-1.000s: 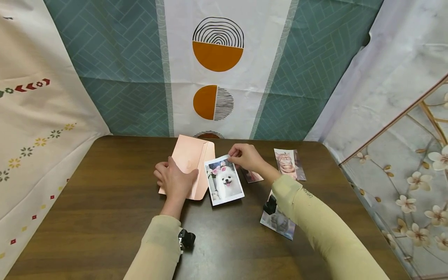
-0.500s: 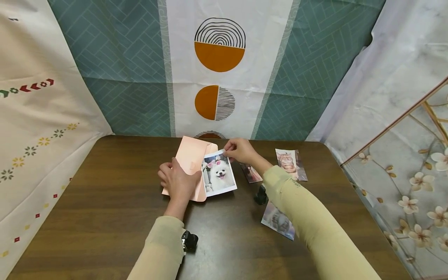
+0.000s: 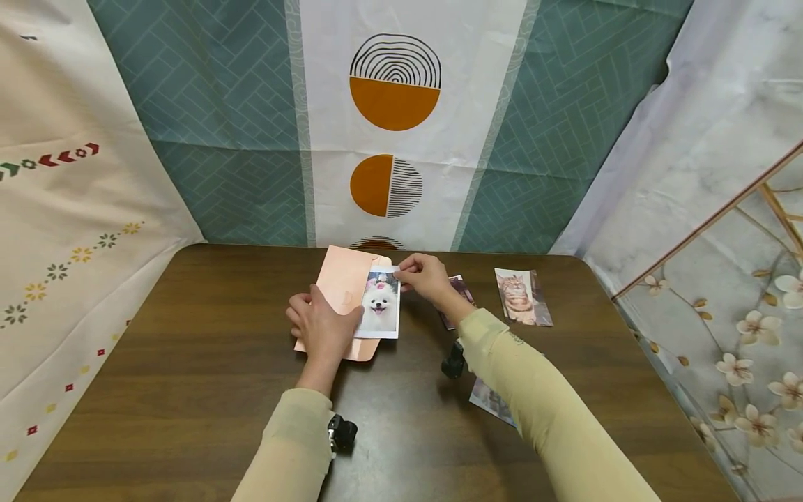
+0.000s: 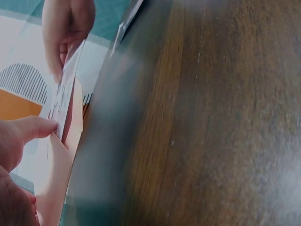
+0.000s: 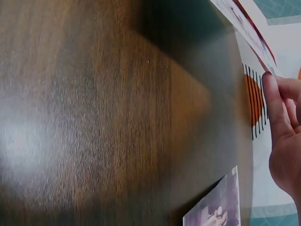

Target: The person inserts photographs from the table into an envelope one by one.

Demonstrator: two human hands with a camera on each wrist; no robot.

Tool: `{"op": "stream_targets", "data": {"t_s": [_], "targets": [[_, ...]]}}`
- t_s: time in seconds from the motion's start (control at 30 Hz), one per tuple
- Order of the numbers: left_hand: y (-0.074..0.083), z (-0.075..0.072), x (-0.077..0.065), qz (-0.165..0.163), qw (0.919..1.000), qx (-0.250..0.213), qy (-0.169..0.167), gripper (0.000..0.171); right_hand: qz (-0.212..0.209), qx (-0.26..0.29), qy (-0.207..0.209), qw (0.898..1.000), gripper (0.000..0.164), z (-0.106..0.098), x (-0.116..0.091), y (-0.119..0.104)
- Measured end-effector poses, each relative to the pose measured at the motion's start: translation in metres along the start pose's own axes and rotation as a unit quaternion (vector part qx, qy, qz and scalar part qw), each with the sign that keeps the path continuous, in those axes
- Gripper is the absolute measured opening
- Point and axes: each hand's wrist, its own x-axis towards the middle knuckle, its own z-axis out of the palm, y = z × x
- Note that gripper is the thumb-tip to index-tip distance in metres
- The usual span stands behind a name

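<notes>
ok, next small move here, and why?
Probably ease the dog photo leftward into the pink envelope with the right hand: it pinches the photo's far right corner, the photo slants at the envelope's open side, and the left hand grips the envelope. Can't tell whether an edge is inside.

Envelope [image 3: 344,270] pink; photo [image 3: 380,307] white-bordered; table [image 3: 188,362] brown, wood-grained; sleeves [image 3: 533,383] pale yellow.

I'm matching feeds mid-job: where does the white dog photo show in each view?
Head: dog photo near the middle, overlapping the pink envelope in the picture.
Left wrist: dog photo left of centre, nearly edge-on.
Right wrist: dog photo at upper right, steeply slanted.
Shared landmark: the right hand pinching it, upper left in left wrist, right edge in right wrist.
</notes>
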Motion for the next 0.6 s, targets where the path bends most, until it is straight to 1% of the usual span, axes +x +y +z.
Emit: {"op": "stream_targets", "data": {"t_s": [0.1, 0.17, 0.27, 0.33, 0.43, 0.53, 0.6], "targets": [[0.001, 0.001, 0.000, -0.001, 1.0000, -0.003, 0.001, 0.106, -0.007, -0.014, 0.011, 1.000, 0.012, 0.003, 0.001, 0.000], [0.002, 0.001, 0.000, -0.001, 1.0000, -0.004, 0.002, 0.106, -0.016, -0.033, 0.015, 0.999, 0.012, 0.003, 0.002, -0.001], [0.002, 0.002, 0.000, 0.003, 1.0000, 0.000, 0.005, 0.106, -0.037, -0.071, 0.020, 0.997, 0.011, 0.003, 0.002, -0.005], [0.003, 0.003, 0.000, 0.007, 0.9999, 0.002, 0.011, 0.106, -0.053, -0.081, 0.020, 0.995, 0.011, 0.002, 0.002, -0.009], [0.003, 0.004, 0.000, 0.013, 0.9997, 0.002, 0.019, 0.106, -0.059, -0.059, 0.009, 0.996, 0.012, 0.003, 0.001, -0.013], [0.003, 0.006, 0.000, 0.017, 0.9996, 0.000, 0.022, 0.106, -0.042, -0.015, -0.005, 0.999, 0.013, 0.005, 0.000, -0.013], [0.004, 0.007, -0.001, 0.017, 0.9996, -0.003, 0.021, 0.106, -0.028, 0.005, -0.006, 1.000, 0.013, 0.007, 0.000, -0.011]]}}
